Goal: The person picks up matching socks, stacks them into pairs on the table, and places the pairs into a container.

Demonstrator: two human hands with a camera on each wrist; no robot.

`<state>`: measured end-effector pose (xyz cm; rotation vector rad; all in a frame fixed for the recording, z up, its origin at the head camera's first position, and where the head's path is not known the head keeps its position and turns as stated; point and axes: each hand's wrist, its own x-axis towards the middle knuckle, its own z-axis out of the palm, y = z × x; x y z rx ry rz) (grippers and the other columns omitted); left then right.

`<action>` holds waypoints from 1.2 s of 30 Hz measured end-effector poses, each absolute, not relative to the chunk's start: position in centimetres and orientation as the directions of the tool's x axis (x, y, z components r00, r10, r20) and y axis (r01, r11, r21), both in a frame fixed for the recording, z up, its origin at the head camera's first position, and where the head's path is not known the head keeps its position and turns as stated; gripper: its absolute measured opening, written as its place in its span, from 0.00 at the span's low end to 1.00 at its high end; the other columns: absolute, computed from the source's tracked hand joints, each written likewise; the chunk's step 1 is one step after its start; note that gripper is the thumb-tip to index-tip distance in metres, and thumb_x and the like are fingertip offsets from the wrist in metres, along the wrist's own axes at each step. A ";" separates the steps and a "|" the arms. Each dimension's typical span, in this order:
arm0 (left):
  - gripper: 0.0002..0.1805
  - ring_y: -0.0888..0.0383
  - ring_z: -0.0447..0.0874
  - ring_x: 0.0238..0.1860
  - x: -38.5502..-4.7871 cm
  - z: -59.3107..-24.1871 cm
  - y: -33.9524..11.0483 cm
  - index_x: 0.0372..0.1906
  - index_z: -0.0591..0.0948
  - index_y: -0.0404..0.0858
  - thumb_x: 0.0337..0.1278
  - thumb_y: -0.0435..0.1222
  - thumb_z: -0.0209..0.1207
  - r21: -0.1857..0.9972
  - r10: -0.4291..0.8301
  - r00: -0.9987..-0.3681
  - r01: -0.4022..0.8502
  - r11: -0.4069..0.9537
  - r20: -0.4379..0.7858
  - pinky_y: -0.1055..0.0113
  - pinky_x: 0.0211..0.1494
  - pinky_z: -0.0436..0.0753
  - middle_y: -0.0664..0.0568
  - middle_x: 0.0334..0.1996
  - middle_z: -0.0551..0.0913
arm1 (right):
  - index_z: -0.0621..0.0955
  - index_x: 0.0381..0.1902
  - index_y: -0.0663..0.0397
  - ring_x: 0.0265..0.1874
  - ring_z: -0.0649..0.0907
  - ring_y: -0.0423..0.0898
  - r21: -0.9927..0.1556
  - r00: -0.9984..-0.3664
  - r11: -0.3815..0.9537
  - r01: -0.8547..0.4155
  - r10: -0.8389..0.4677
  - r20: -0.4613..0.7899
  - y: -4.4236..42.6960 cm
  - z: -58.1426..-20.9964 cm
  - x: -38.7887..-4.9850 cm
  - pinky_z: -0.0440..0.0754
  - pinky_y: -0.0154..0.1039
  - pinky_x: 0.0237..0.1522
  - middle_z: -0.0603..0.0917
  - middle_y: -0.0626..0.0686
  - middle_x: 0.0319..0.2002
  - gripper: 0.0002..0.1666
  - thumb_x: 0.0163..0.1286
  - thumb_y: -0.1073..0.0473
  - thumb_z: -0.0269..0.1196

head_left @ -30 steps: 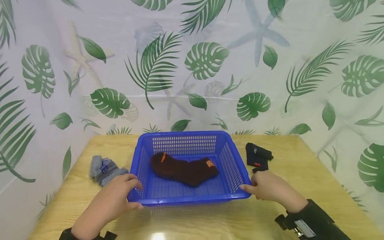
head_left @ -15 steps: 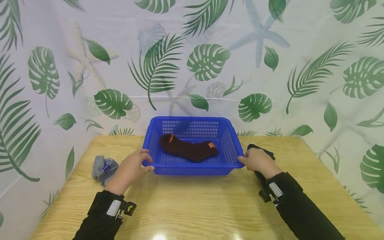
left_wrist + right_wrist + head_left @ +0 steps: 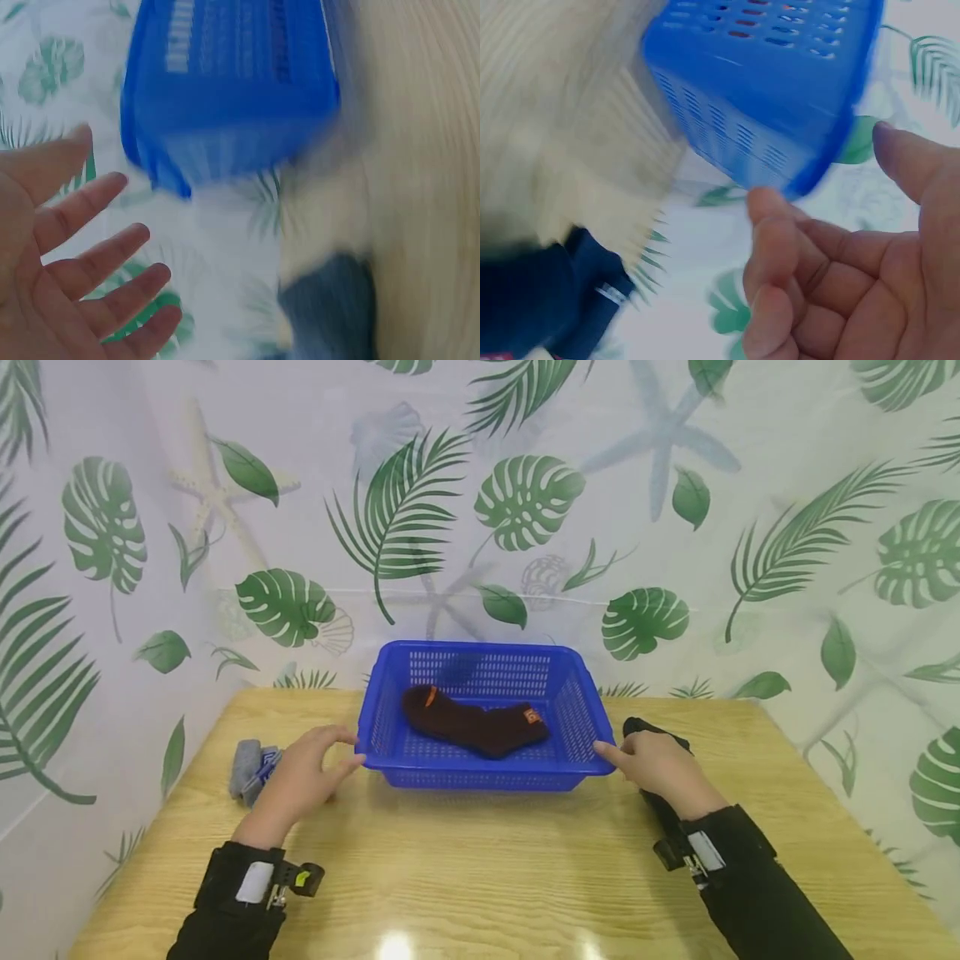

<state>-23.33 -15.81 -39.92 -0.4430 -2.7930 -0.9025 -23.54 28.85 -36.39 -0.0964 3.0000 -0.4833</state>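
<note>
A blue basket [image 3: 487, 777] stands toward the back of the table, with a pair of dark brown socks [image 3: 480, 727] with orange marks lying inside. My left hand [image 3: 300, 777] is beside its front left corner; the left wrist view shows the fingers [image 3: 97, 277] spread and apart from the basket [image 3: 225, 97]. At the front right corner is my right hand [image 3: 663, 768]. In the right wrist view, its thumb stands off the basket [image 3: 757, 82] and its fingers are loosely bent, holding nothing; whether a fingertip touches the rim, I cannot tell.
Grey socks [image 3: 246, 768] with a blue label lie left of the basket, partly behind my left hand. Black socks [image 3: 645, 727] lie on the right, partly covered by my right hand. A leaf-patterned cloth [image 3: 525, 568] hangs behind the wooden table [image 3: 480, 877].
The basket has moved back, away from me, with the socks in it. My left hand has let go of the rim and shifted left; my right fingers have loosened.
</note>
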 end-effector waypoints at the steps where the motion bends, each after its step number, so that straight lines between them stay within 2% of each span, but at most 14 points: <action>1: 0.18 0.36 0.74 0.57 -23.1 -40.1 -16.9 0.54 0.79 0.32 0.64 0.39 0.61 0.544 0.199 -0.951 0.300 0.783 0.238 0.41 0.60 0.71 0.33 0.58 0.75 | 0.79 0.27 0.58 0.20 0.73 0.44 -0.309 -0.994 0.949 -0.060 -0.084 -0.064 28.8 -36.1 -23.0 0.68 0.39 0.22 0.74 0.47 0.20 0.31 0.72 0.36 0.52; 5: 0.19 0.36 0.79 0.47 -22.6 -41.6 -21.0 0.52 0.80 0.28 0.60 0.36 0.64 0.475 0.118 -0.982 0.176 0.862 0.149 0.44 0.49 0.77 0.32 0.51 0.80 | 0.82 0.37 0.62 0.23 0.75 0.44 -0.277 -0.992 0.953 -0.122 -0.123 0.014 28.3 -34.9 -20.8 0.71 0.41 0.24 0.77 0.47 0.23 0.29 0.71 0.39 0.55; 6: 0.20 0.35 0.79 0.48 -22.5 -42.1 -21.7 0.52 0.80 0.27 0.58 0.36 0.65 0.458 0.118 -0.986 0.160 0.875 0.119 0.44 0.49 0.77 0.32 0.50 0.80 | 0.82 0.41 0.62 0.24 0.76 0.44 -0.268 -0.989 0.953 -0.143 -0.144 0.016 28.0 -34.7 -20.4 0.73 0.41 0.26 0.79 0.47 0.25 0.28 0.71 0.40 0.56; 9: 0.23 0.33 0.78 0.50 -22.5 -43.5 -22.3 0.52 0.80 0.27 0.53 0.36 0.69 0.423 0.133 -0.989 0.147 0.894 0.062 0.43 0.50 0.78 0.33 0.49 0.82 | 0.82 0.42 0.60 0.25 0.77 0.43 -0.279 -0.979 0.941 -0.190 -0.202 -0.013 27.4 -34.0 -19.0 0.76 0.41 0.27 0.81 0.47 0.27 0.25 0.70 0.42 0.58; 13: 0.21 0.34 0.79 0.51 -22.1 -44.7 -21.1 0.51 0.81 0.29 0.50 0.32 0.69 0.421 0.146 -0.987 0.161 0.893 0.069 0.43 0.53 0.76 0.33 0.48 0.82 | 0.82 0.43 0.58 0.27 0.79 0.41 -0.310 -0.958 0.916 -0.255 -0.282 -0.045 26.3 -33.7 -17.9 0.78 0.41 0.28 0.82 0.47 0.30 0.21 0.70 0.45 0.60; 16: 0.19 0.36 0.79 0.52 -21.5 -45.1 -19.0 0.49 0.82 0.31 0.50 0.30 0.69 0.428 0.194 -0.977 0.213 0.879 0.088 0.45 0.55 0.76 0.35 0.48 0.83 | 0.82 0.45 0.57 0.25 0.79 0.40 -0.322 -0.941 0.897 -0.304 -0.336 -0.048 25.4 -33.8 -17.2 0.77 0.40 0.28 0.82 0.47 0.30 0.19 0.69 0.47 0.62; 21: 0.17 0.41 0.81 0.52 -20.2 -45.1 -13.6 0.45 0.84 0.34 0.46 0.28 0.70 0.470 0.351 -0.934 0.343 0.813 0.073 0.48 0.58 0.76 0.41 0.47 0.84 | 0.82 0.45 0.55 0.23 0.77 0.36 -0.326 -0.887 0.855 -0.403 -0.453 -0.091 23.5 -34.7 -16.5 0.76 0.36 0.26 0.82 0.44 0.30 0.18 0.67 0.47 0.64; 28: 0.17 0.53 0.83 0.47 -18.3 -44.8 -5.7 0.41 0.86 0.41 0.40 0.29 0.72 0.473 0.626 -0.776 0.579 0.664 0.069 0.59 0.54 0.79 0.53 0.41 0.86 | 0.83 0.41 0.57 0.24 0.79 0.38 -0.348 -0.797 0.780 -0.519 -0.589 -0.132 20.9 -37.6 -17.6 0.78 0.36 0.28 0.83 0.44 0.28 0.10 0.66 0.56 0.65; 31: 0.17 0.58 0.83 0.47 -17.8 -44.9 -2.7 0.41 0.87 0.45 0.41 0.30 0.72 0.451 0.673 -0.738 0.617 0.645 0.048 0.65 0.53 0.79 0.59 0.41 0.86 | 0.83 0.40 0.57 0.27 0.80 0.40 -0.352 -0.784 0.770 -0.533 -0.605 -0.136 19.6 -39.5 -18.5 0.78 0.38 0.30 0.83 0.46 0.28 0.08 0.64 0.62 0.66; 36: 0.16 0.62 0.83 0.43 -17.8 -45.3 0.3 0.39 0.87 0.47 0.40 0.32 0.74 0.411 0.702 -0.711 0.654 0.635 0.047 0.70 0.51 0.78 0.61 0.39 0.86 | 0.84 0.40 0.55 0.33 0.81 0.44 -0.316 -0.746 0.713 -0.626 -0.665 -0.024 18.3 -42.7 -19.7 0.80 0.38 0.35 0.83 0.49 0.35 0.10 0.58 0.65 0.68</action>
